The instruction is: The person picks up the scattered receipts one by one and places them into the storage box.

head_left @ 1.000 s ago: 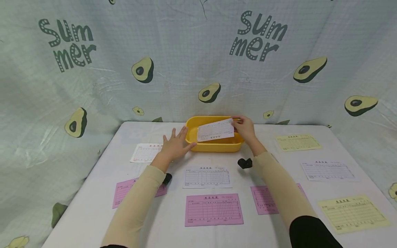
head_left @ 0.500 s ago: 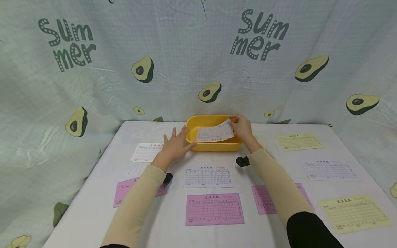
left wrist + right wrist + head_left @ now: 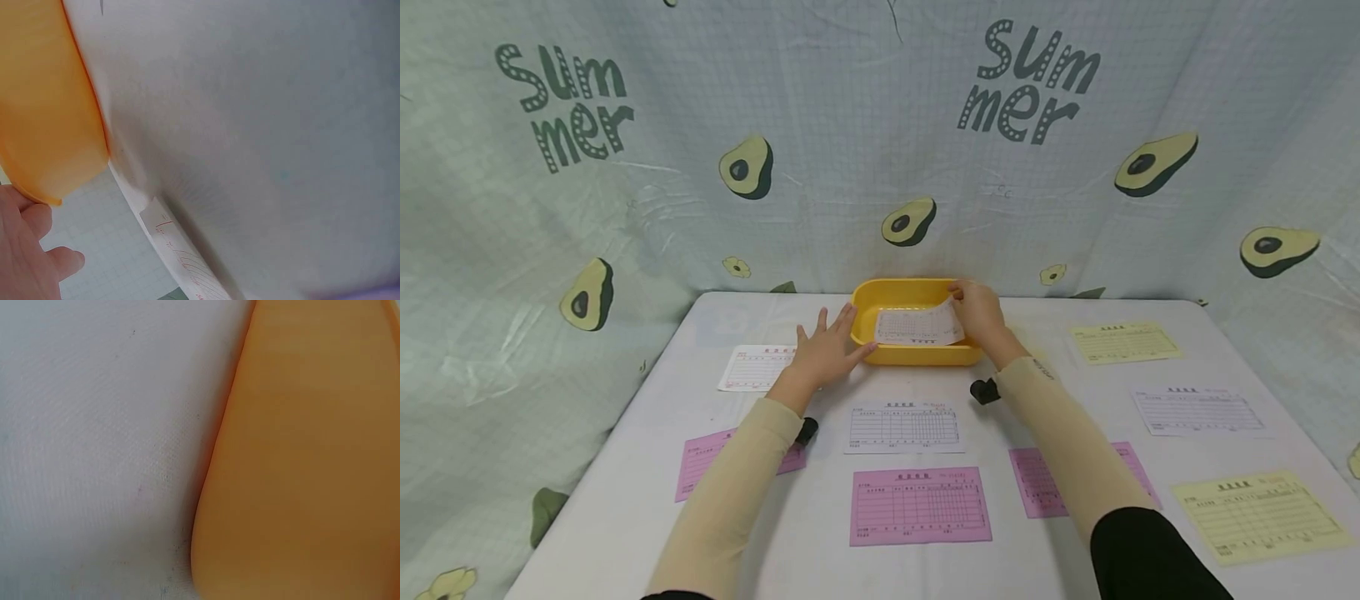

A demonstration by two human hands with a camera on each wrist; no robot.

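Note:
A yellow plastic basin (image 3: 917, 357) stands at the table's back edge. Inside it lies a white printed form (image 3: 916, 326), its right end bent upward. My right hand (image 3: 981, 315) pinches that raised end over the basin's right side. Fingers spread, my left hand (image 3: 823, 354) rests against the basin's left rim, which the left wrist view also shows, with the fingers (image 3: 37, 220) at the rim of the basin (image 3: 53, 106). The right wrist view holds only the outer wall of the basin (image 3: 300, 456) and white tablecloth; the right hand is out of that view.
Further forms lie spread on the white table: a white form (image 3: 904, 427) and a pink form (image 3: 921, 507) in front, a pink form (image 3: 703, 462) partly under the left arm, yellow forms (image 3: 1125, 342) at right. A patterned curtain (image 3: 820, 125) hangs behind the table.
My right hand has moved slightly left and lower over the basin. The white form has gone from tilted and fairly flat to mostly lying in the basin, right end curled up. The left hand stays put.

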